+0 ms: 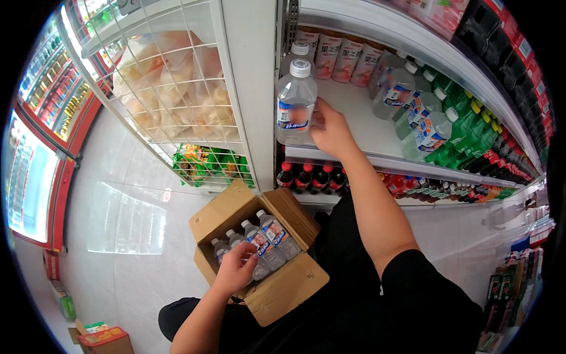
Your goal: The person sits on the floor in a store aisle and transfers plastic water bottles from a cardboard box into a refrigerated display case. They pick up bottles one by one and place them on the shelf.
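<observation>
At the left end of the shelf, my right hand (pixel 331 128) has its fingers against the right side of a clear plastic bottle (pixel 297 99) with a white cap and a blue-and-white label. Whether the fingers close around it is hidden. That bottle stands upright in front of a similar one (pixel 300 48). Below, my left hand (pixel 239 267) hovers over an open cardboard box (pixel 287 287), thumb and fingers apart, with nothing visible between them. Several matching bottles (pixel 276 234) stand in the box, some partly covered by this hand.
Peach-printed drink cartons (pixel 351 57) line the shelf's back; green soda bottles (pixel 464 137) fill its right. Cola bottles (pixel 305 177) stand on the shelf below. Left of the shelf is a white wire rack (pixel 234 88) holding bagged goods. Glass-door fridges (pixel 35 177) line the far left.
</observation>
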`<state>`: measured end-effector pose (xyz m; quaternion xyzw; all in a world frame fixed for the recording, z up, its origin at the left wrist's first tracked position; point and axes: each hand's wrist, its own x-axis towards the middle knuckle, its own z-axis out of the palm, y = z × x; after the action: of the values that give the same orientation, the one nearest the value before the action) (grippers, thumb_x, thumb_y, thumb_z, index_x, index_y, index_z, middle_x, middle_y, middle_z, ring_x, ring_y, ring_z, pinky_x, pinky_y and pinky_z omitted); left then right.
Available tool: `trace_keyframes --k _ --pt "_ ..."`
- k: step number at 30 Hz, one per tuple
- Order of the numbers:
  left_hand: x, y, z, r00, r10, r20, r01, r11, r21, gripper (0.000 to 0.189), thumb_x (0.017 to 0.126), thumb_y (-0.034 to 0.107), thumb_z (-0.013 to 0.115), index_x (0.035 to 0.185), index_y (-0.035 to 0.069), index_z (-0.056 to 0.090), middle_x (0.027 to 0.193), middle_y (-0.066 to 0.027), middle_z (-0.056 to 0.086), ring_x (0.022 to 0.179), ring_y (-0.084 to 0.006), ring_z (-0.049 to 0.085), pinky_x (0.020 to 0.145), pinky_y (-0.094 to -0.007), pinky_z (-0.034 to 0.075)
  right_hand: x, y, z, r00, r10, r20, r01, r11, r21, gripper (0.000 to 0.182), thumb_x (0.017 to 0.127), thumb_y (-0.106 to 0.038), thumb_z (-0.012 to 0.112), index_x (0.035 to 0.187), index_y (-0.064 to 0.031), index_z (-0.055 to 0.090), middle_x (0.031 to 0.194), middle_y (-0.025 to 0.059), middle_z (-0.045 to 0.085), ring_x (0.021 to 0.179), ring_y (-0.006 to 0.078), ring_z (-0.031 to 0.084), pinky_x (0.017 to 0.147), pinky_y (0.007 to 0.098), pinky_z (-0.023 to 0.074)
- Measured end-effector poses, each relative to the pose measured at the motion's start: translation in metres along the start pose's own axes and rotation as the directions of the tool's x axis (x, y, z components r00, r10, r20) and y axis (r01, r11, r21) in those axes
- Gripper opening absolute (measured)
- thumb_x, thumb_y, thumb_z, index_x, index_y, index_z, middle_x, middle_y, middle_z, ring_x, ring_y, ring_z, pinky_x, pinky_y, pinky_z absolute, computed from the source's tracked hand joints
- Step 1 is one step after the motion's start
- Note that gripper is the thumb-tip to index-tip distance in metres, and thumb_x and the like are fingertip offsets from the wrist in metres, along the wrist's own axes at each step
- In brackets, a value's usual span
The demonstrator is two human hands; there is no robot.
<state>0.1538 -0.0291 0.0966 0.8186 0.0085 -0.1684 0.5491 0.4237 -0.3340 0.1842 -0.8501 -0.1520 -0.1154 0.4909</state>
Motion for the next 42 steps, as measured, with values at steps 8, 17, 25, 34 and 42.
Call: trace_keyframes --k 8,17,25,34,42 --pt "-0.001 0.0 0.0 0.999 0.036 -0.035 -0.036 0.999 0.002 0.022 0.096 0.009 0.067 0.115 -0.001 0.066 0.102 -0.016 0.073 0.091 -0.0236 0.073 0.079 -0.0357 0.06 0.002 0.004 -0.02 0.745 -0.22 -0.63 -0.135 0.875 -0.465 0.07 0.08 -0.005 0.067 0.147 -0.0006 0.047 0.15 0.0321 0.045 0.141 0.046 0.044 0.118 0.0502 0.0369" --pt "-0.006 0.003 -0.002 0.999 0.04 -0.026 -0.04 0.999 0.014 0.022 0.096 0.007 0.067 0.115 -0.002 0.065 0.101 -0.0156 0.073 0.092 -0.0246 0.073 0.079 -0.0365 0.06 0.028 0.05 -0.096 0.475 -0.357 -0.804 -0.194 0.849 -0.492 0.09 0.075 -0.011 0.076 0.151 0.0074 0.031 0.152 0.0381 0.035 0.143 0.0559 0.032 0.121 0.0607 0.0233" --pt "-0.004 0.003 0.0 0.998 0.059 -0.032 -0.058 0.998 0.013 0.022 0.096 0.009 0.066 0.115 -0.002 0.065 0.102 -0.0163 0.073 0.093 -0.0254 0.074 0.081 -0.0365 0.06 0.046 0.054 -0.086 0.534 -0.083 -0.842 -0.009 0.995 -0.103 0.082 0.082 -0.025 0.079 0.147 0.0085 0.042 0.137 0.0281 0.056 0.127 0.0404 0.056 0.112 0.0466 0.0404" --pt "-0.007 0.004 -0.004 0.999 -0.026 0.019 0.026 0.999 0.036 0.022 0.099 0.008 0.064 0.118 -0.001 0.064 0.104 -0.0118 0.072 0.097 -0.0191 0.07 0.087 -0.0361 0.057 0.088 0.081 -0.074 0.794 0.435 -0.424 -0.024 0.72 0.693 0.068 0.102 -0.062 0.042 0.139 -0.0073 0.058 0.136 0.012 0.063 0.12 0.03 0.058 0.102 0.0446 0.0424" --pt "-0.006 0.011 -0.002 1.0 -0.002 0.012 0.001 0.998 0.067 0.022 0.097 0.008 0.066 0.117 -0.001 0.065 0.104 -0.0149 0.074 0.096 -0.0237 0.073 0.084 -0.0367 0.058 0.077 0.073 -0.09 0.867 0.491 -0.09 -0.265 0.606 0.75 0.084 0.101 -0.072 0.038 0.155 -0.0082 0.043 0.156 0.0131 0.051 0.14 0.0359 0.049 0.113 0.0535 0.0385"
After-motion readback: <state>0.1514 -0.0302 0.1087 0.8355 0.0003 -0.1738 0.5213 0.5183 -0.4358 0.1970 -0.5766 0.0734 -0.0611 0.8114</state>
